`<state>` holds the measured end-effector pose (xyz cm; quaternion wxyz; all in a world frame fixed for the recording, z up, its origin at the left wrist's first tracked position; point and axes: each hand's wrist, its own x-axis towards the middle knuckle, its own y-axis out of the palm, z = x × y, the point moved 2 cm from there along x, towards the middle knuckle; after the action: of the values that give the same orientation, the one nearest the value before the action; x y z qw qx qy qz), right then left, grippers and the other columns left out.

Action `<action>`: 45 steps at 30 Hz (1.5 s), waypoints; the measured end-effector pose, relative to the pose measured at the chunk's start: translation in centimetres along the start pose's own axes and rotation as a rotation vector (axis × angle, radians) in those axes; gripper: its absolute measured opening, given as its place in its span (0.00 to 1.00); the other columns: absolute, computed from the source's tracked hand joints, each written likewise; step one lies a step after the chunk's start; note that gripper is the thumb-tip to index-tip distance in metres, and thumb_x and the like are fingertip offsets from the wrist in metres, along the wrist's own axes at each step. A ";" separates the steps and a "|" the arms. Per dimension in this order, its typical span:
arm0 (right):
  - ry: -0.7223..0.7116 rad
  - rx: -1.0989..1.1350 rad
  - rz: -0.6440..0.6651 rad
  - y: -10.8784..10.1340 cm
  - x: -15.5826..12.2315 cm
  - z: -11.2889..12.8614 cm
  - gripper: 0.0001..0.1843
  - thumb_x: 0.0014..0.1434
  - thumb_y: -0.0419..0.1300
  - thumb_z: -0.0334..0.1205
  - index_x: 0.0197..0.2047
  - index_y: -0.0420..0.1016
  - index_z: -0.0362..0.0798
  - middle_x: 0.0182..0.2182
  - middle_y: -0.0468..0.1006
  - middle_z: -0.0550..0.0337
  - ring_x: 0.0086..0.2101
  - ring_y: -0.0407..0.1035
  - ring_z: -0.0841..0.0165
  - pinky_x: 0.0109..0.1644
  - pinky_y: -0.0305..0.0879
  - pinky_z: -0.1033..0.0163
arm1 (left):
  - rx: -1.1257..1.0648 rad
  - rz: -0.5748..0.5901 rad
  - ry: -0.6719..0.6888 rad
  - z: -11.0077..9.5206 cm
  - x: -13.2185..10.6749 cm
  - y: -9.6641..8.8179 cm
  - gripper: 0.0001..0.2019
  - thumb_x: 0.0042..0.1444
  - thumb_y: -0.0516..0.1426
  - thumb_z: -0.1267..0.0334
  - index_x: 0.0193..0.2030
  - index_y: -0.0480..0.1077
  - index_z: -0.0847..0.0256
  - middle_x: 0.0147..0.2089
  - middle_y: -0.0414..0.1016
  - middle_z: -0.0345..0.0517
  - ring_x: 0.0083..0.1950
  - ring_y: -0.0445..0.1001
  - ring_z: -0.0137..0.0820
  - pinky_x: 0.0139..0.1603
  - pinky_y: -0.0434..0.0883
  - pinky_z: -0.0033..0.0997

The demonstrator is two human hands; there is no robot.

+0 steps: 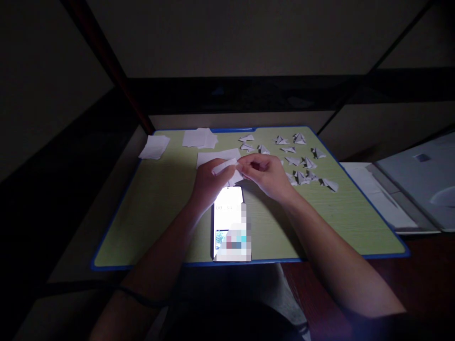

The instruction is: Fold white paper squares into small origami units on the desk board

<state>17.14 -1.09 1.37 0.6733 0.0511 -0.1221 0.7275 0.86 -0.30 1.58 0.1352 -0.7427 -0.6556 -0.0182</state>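
While the room around lies in deep shade, a lit smartphone [229, 213] brightens the middle of the green counter [159, 208] with its blue rim. Just beyond the phone's far end, the 2 hands meet over a slip of white paper [224, 166], raised slightly off the surface. The left hand [208, 182] is closed on the slip's left part, fingers curled under and thumb on top. The right hand [268, 175] pinches the right end between thumb and fingertips. Whether the slip is creased under the fingers cannot be told.

Behind the hands a flat white sheet [216, 155] lies on the counter. Farther back sit 2 loose paper stacks, one [200, 138] near the far edge and one [154, 147] overhanging the far left corner. To the right of the right hand, many small folded paper shapes [302, 163] are scattered across the far right quarter, well apart from the phone. Off the counter's right side lies an open pale folder [408, 189].
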 end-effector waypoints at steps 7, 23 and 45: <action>0.011 0.001 0.015 0.2 -0.1 0.2 0.11 0.53 0.67 0.42 0.36 0.82 0.43 0.24 0.74 0.63 0.25 0.63 0.73 0.29 0.56 0.64 | 0.010 -0.046 0.001 -0.2 -0.1 0.0 0.06 0.48 0.61 0.61 0.27 0.74 0.62 0.23 0.72 0.40 0.25 0.66 0.25 0.23 0.62 0.25; -0.143 -0.055 -0.080 0.4 -0.3 0.8 0.08 0.52 0.65 0.35 0.38 0.77 0.46 0.28 0.75 0.62 0.27 0.65 0.72 0.31 0.60 0.62 | 0.086 0.025 0.065 -0.6 -0.3 0.3 0.08 0.54 0.58 0.62 0.26 0.72 0.61 0.22 0.70 0.39 0.24 0.65 0.26 0.22 0.60 0.25; -0.136 -0.168 -0.054 0.0 -0.3 0.6 0.05 0.55 0.65 0.39 0.34 0.74 0.47 0.27 0.73 0.62 0.26 0.65 0.71 0.30 0.58 0.62 | 0.055 0.086 -0.002 -0.3 -0.2 0.4 0.05 0.50 0.59 0.63 0.27 0.72 0.62 0.22 0.73 0.40 0.23 0.69 0.27 0.21 0.63 0.24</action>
<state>17.09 -1.49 1.85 0.6846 0.0471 -0.2264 0.6913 1.32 -0.57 1.79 0.1557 -0.7663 -0.6233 0.0064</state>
